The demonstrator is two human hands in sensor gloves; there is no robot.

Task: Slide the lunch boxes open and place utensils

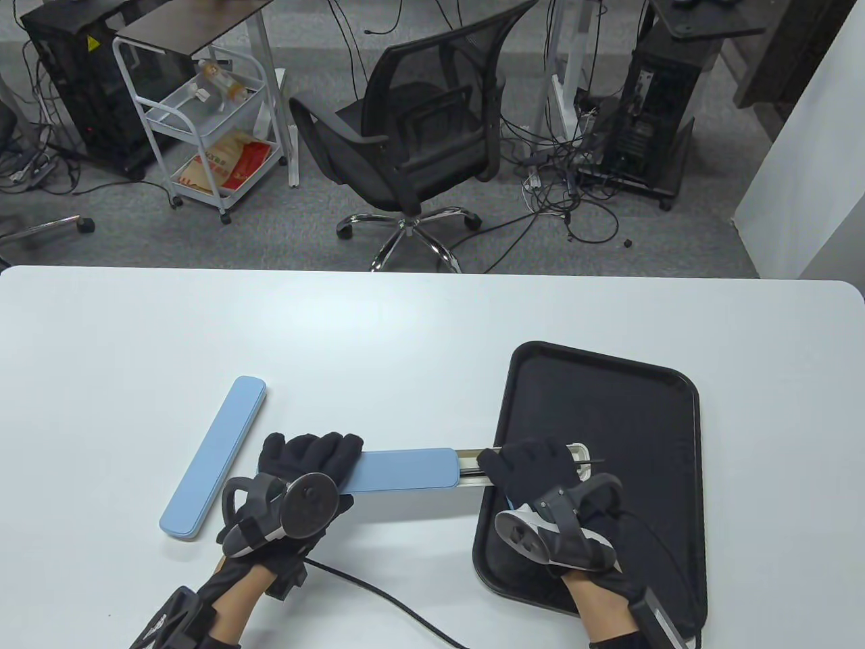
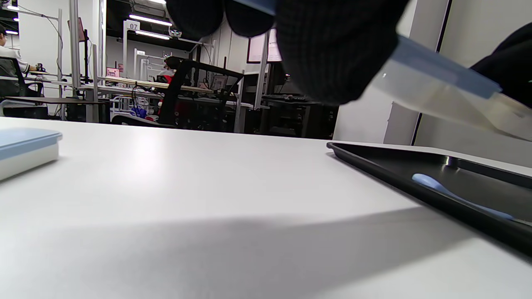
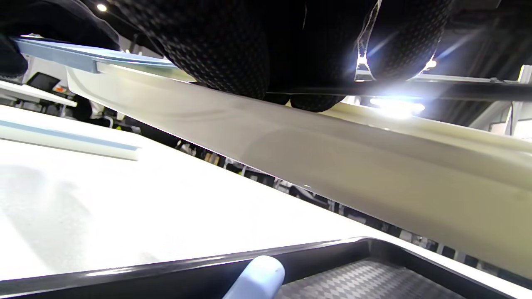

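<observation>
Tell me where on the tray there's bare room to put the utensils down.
The black tray's far half, beyond the right hand, lies bare, as does its right side along the rim. The near left corner is crowded: the open utensil box overhangs it, and a blue utensil already lies there.

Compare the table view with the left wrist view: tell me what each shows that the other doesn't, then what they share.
Only the table view shows both whole hands: the left hand gripping the blue lid, the right hand holding the pulled-out cream base over the black tray.

Only the left wrist view shows a light-blue utensil lying in the tray, and the box held clear above the table.

Both show the second, closed box, the tray and the half-opened box.
</observation>
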